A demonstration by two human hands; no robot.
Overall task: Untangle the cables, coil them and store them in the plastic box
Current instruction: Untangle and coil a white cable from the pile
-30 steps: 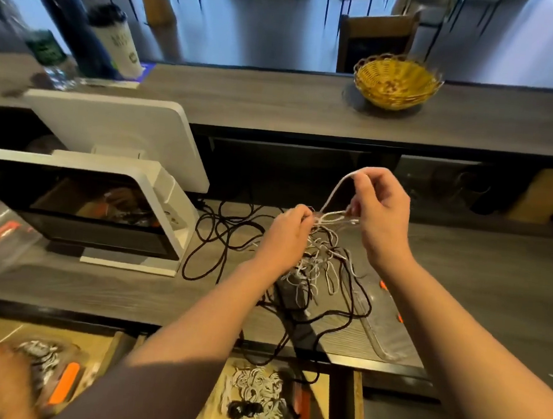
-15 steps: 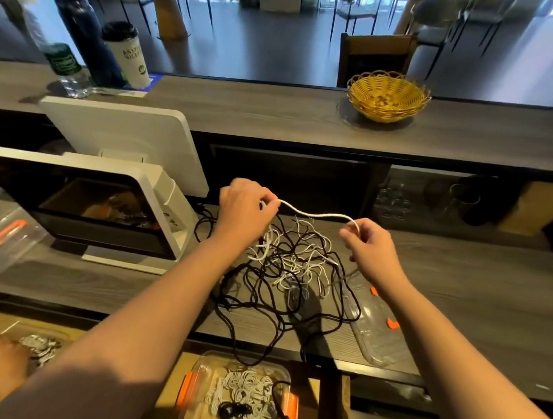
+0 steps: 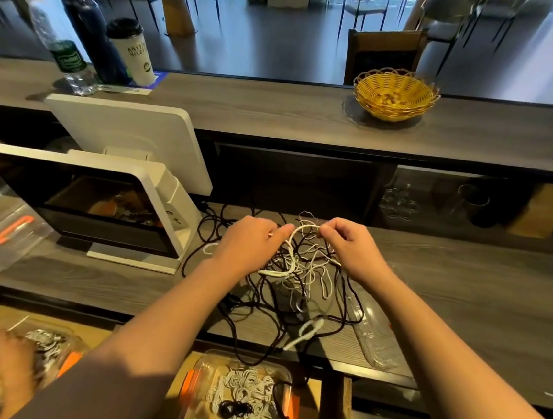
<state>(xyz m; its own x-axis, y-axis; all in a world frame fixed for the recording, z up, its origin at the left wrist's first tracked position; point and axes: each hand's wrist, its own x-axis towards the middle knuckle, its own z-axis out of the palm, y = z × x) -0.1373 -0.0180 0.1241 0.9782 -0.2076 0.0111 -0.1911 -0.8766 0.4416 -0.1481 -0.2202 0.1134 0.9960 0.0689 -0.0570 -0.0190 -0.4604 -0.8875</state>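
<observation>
**Both hands pinching a white cable over the tangle**

Nearest, below the surface edge, a clear plastic box (image 3: 236,398) with orange clasps holds coiled white and black cables; its lower part is cut off by the frame. To its left a second box (image 3: 42,349) is blurred, its contents hard to make out, with another person's hand (image 3: 13,363) over it.

On the grey surface (image 3: 462,295) lies the tangle of black and white cables (image 3: 298,289). A clear lid (image 3: 371,336) lies partly under its right side.

Both forearms reach forward over the tangle. The left hand (image 3: 248,240) has its fingers curled, pinching one end of a white cable (image 3: 295,241). The right hand (image 3: 349,246) pinches the same cable between thumb and fingertips, so it arches between them just above the tangle.

Farther left stands a white terminal (image 3: 154,197). On the raised counter behind sit a yellow basket (image 3: 394,92), a paper cup (image 3: 133,50) and bottles.
</observation>
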